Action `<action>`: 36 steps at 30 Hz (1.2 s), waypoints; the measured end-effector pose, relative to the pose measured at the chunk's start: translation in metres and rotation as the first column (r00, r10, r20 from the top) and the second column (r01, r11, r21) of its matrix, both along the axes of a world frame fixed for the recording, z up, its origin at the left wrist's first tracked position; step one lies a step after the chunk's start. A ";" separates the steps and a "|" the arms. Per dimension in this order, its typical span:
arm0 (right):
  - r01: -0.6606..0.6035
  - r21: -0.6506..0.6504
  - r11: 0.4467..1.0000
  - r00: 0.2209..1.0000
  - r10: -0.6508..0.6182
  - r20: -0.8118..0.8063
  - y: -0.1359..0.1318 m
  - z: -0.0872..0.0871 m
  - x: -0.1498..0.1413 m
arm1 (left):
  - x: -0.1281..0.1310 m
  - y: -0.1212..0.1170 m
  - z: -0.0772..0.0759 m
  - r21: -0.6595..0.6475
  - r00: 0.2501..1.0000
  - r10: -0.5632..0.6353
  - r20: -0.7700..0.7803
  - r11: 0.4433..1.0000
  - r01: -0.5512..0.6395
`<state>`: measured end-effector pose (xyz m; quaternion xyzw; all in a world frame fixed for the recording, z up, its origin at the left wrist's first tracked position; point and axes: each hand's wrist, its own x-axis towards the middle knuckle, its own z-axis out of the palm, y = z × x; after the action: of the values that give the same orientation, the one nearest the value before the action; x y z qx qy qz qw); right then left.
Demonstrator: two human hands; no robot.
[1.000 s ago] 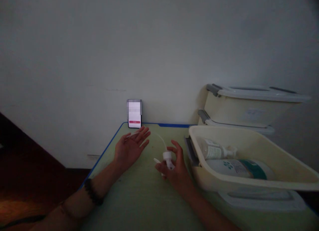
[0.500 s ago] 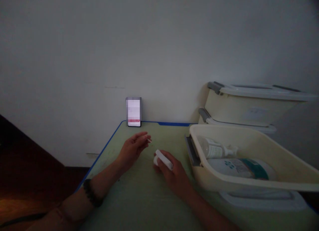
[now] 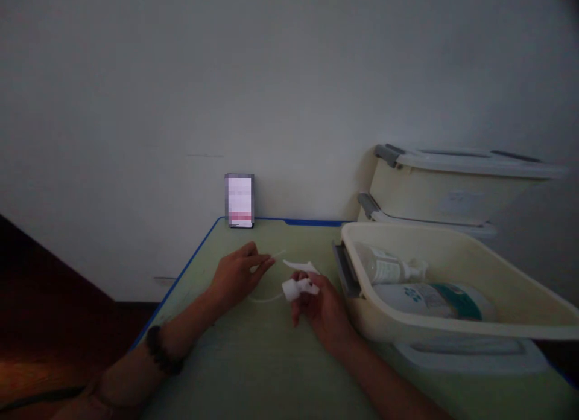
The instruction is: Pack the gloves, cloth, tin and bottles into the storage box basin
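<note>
My right hand [image 3: 319, 305] grips a white pump dispenser head [image 3: 298, 281] over the green table [image 3: 253, 359], its nozzle pointing left. A thin clear dip tube [image 3: 266, 298] curves from the pump toward my left hand [image 3: 237, 274], which pinches the tube's far end between thumb and fingers. A dark bracelet sits on my left wrist.
A cream plastic tub [image 3: 452, 329] at the right holds a pump bottle [image 3: 389, 268] and a lying bottle with a teal label [image 3: 434, 296]. Two lidded bins [image 3: 452, 184] are stacked behind it. A phone [image 3: 239, 200] leans on the wall at the table's back edge.
My left hand went from lying flat and open to pinching the tube's end. My right hand turned the pump head over, and the tube now bends below the hands.
</note>
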<state>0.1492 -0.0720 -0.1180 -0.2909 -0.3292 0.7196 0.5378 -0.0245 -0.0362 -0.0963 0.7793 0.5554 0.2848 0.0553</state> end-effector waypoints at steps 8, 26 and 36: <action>0.071 -0.173 0.982 0.997 -0.074 -0.009 0.005 -0.001 -0.005 | 0.007 -0.004 0.008 -0.176 0.939 -0.220 0.266 0.946 0.272; 0.068 -0.122 0.990 0.995 -0.059 0.075 0.004 -0.002 -0.004 | 0.004 -0.005 0.001 -0.167 0.919 -0.326 0.223 0.916 0.365; 0.067 0.021 0.998 0.983 -0.070 0.171 0.005 -0.005 -0.002 | 0.012 -0.012 0.005 -0.268 0.937 -0.250 0.245 0.911 0.313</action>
<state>0.1474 -0.0665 -0.1229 -0.3590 -0.3694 0.6704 0.5340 -0.0127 -0.0477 -0.0916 0.8001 0.4650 0.2640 0.2718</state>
